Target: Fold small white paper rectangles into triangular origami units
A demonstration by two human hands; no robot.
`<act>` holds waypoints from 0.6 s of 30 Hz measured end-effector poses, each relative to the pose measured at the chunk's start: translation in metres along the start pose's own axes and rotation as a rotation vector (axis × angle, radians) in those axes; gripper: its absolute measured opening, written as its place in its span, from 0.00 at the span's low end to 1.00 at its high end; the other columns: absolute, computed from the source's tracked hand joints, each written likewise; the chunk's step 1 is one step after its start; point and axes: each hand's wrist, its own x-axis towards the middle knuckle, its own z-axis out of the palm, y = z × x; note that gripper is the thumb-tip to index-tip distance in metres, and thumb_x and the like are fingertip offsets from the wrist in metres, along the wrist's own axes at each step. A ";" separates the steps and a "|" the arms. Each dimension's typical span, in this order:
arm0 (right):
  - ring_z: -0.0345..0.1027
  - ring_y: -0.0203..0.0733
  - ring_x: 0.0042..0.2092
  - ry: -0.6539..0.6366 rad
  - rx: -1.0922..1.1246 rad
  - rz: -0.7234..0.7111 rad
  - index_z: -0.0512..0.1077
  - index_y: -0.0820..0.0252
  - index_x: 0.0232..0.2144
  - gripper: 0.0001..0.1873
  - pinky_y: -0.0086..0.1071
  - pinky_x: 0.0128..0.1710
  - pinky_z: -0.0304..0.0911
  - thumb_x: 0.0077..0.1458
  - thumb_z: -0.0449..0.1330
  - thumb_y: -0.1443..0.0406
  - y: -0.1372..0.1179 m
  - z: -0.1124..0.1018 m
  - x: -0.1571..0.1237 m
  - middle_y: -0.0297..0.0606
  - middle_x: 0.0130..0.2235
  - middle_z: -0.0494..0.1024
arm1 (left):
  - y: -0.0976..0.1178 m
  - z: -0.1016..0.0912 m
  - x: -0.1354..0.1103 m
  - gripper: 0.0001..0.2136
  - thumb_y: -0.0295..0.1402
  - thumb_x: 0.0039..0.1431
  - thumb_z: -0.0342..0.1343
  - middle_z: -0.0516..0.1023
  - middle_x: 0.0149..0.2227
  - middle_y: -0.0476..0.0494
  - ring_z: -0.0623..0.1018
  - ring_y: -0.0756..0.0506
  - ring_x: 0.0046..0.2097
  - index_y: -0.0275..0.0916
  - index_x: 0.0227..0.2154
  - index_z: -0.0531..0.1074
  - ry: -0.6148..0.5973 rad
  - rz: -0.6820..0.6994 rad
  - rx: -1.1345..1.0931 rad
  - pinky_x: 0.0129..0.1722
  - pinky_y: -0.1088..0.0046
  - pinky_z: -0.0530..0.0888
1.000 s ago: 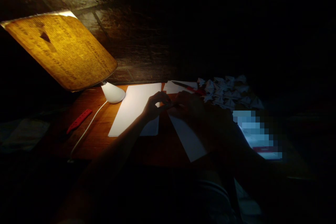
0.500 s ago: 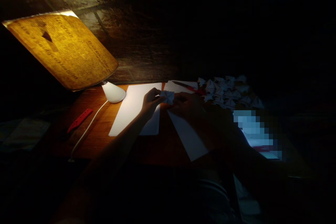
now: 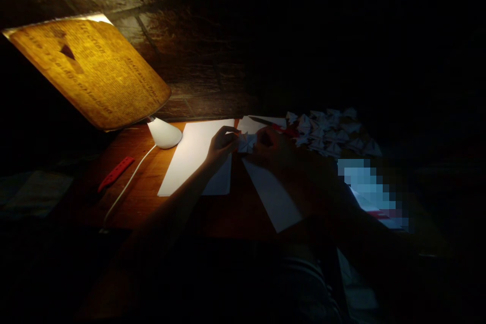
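Observation:
A small folded piece of white paper (image 3: 247, 143) with creases is held up between both hands above the table. My left hand (image 3: 221, 144) pinches its left edge, thumb and fingers closed on it. On the other side my right hand (image 3: 271, 147) grips the right edge; its fingers are dim in the shadow. Beneath my left forearm lies a stack of white paper sheets (image 3: 197, 147). A strip of white paper (image 3: 271, 197) rests below my right hand. Scissors with red handles (image 3: 286, 130) lie just behind that hand, on another sheet of paper (image 3: 246, 124).
A lamp with a yellow printed shade (image 3: 91, 76) and white base (image 3: 165, 134) stands at the left, its cord (image 3: 127, 187) running forward. Near it lies a red cutter (image 3: 116, 173). Several folded paper pieces (image 3: 328, 134) are heaped back right, beside a lit screen (image 3: 374, 190).
The folded paper has shifted slightly right and down, and its upper edge now shows raised points. My left hand has moved slightly right with it; both hands still hold it.

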 end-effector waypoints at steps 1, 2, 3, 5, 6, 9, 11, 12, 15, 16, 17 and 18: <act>0.71 0.42 0.34 -0.013 0.029 0.001 0.70 0.53 0.43 0.13 0.34 0.34 0.65 0.54 0.61 0.61 0.000 -0.001 0.000 0.33 0.33 0.77 | -0.001 0.000 0.000 0.19 0.41 0.57 0.72 0.75 0.27 0.53 0.73 0.53 0.27 0.39 0.44 0.72 -0.020 -0.002 0.014 0.28 0.77 0.68; 0.71 0.42 0.34 -0.028 0.049 0.006 0.70 0.53 0.45 0.15 0.35 0.34 0.66 0.54 0.61 0.61 0.000 -0.002 0.000 0.32 0.33 0.77 | -0.001 0.000 0.000 0.18 0.41 0.58 0.70 0.75 0.26 0.53 0.72 0.53 0.26 0.39 0.44 0.72 -0.040 -0.001 0.038 0.27 0.77 0.67; 0.71 0.42 0.33 -0.031 0.058 0.013 0.70 0.53 0.46 0.16 0.35 0.34 0.66 0.54 0.61 0.61 0.000 -0.003 0.000 0.31 0.32 0.76 | -0.002 0.000 0.000 0.17 0.41 0.60 0.69 0.75 0.26 0.53 0.72 0.53 0.26 0.39 0.45 0.72 -0.050 0.011 0.076 0.27 0.77 0.68; 0.71 0.42 0.32 0.000 0.046 0.023 0.70 0.53 0.47 0.16 0.35 0.33 0.65 0.54 0.61 0.62 -0.001 -0.004 0.000 0.30 0.31 0.76 | -0.003 -0.002 0.000 0.13 0.41 0.63 0.66 0.77 0.30 0.50 0.75 0.51 0.29 0.39 0.43 0.73 -0.024 0.073 0.199 0.30 0.76 0.71; 0.72 0.42 0.32 0.025 0.022 0.022 0.70 0.53 0.46 0.15 0.35 0.33 0.65 0.54 0.61 0.62 -0.002 -0.005 0.000 0.31 0.31 0.77 | -0.002 -0.002 0.000 0.11 0.40 0.64 0.64 0.79 0.33 0.47 0.78 0.49 0.33 0.39 0.42 0.74 0.003 0.122 0.280 0.33 0.74 0.74; 0.74 0.43 0.34 0.090 -0.154 -0.016 0.72 0.54 0.41 0.09 0.36 0.36 0.65 0.56 0.62 0.63 -0.004 -0.008 0.001 0.34 0.33 0.80 | 0.004 -0.004 0.000 0.07 0.36 0.65 0.62 0.82 0.43 0.41 0.82 0.44 0.46 0.39 0.41 0.77 0.021 0.296 0.547 0.45 0.66 0.80; 0.74 0.44 0.36 0.090 -0.332 -0.048 0.74 0.55 0.37 0.05 0.37 0.38 0.65 0.57 0.63 0.63 -0.005 -0.011 0.002 0.37 0.35 0.81 | 0.009 -0.005 -0.001 0.06 0.33 0.66 0.61 0.83 0.45 0.39 0.82 0.42 0.50 0.39 0.42 0.79 -0.073 0.398 0.667 0.51 0.61 0.80; 0.74 0.44 0.37 0.077 -0.409 -0.056 0.75 0.55 0.36 0.03 0.37 0.39 0.65 0.58 0.63 0.64 -0.006 -0.013 0.003 0.39 0.36 0.82 | 0.011 -0.004 -0.001 0.06 0.32 0.67 0.59 0.83 0.46 0.38 0.82 0.42 0.51 0.39 0.43 0.80 -0.133 0.429 0.690 0.53 0.60 0.80; 0.73 0.46 0.37 0.021 -0.539 -0.058 0.76 0.57 0.34 0.02 0.39 0.40 0.64 0.58 0.64 0.65 -0.007 -0.016 0.004 0.41 0.36 0.82 | 0.011 -0.003 -0.004 0.10 0.30 0.68 0.58 0.85 0.49 0.38 0.84 0.42 0.52 0.40 0.48 0.81 -0.283 0.448 0.693 0.55 0.58 0.82; 0.73 0.46 0.37 0.004 -0.562 -0.057 0.77 0.57 0.34 0.03 0.39 0.40 0.63 0.58 0.64 0.64 -0.007 -0.016 0.004 0.42 0.36 0.82 | 0.009 -0.002 -0.004 0.11 0.29 0.68 0.59 0.85 0.51 0.37 0.84 0.42 0.53 0.40 0.49 0.81 -0.318 0.437 0.690 0.55 0.58 0.82; 0.73 0.46 0.36 -0.007 -0.579 -0.060 0.77 0.58 0.34 0.04 0.39 0.40 0.63 0.58 0.65 0.64 -0.007 -0.016 0.004 0.42 0.35 0.82 | 0.008 -0.002 -0.005 0.12 0.29 0.67 0.59 0.85 0.52 0.38 0.84 0.42 0.53 0.41 0.50 0.81 -0.344 0.422 0.692 0.55 0.58 0.82; 0.72 0.47 0.37 -0.012 -0.589 -0.065 0.77 0.58 0.34 0.04 0.39 0.40 0.62 0.59 0.65 0.63 -0.007 -0.017 0.004 0.42 0.35 0.82 | 0.007 -0.002 -0.005 0.12 0.28 0.67 0.59 0.85 0.52 0.38 0.85 0.41 0.54 0.42 0.50 0.82 -0.363 0.408 0.696 0.56 0.58 0.83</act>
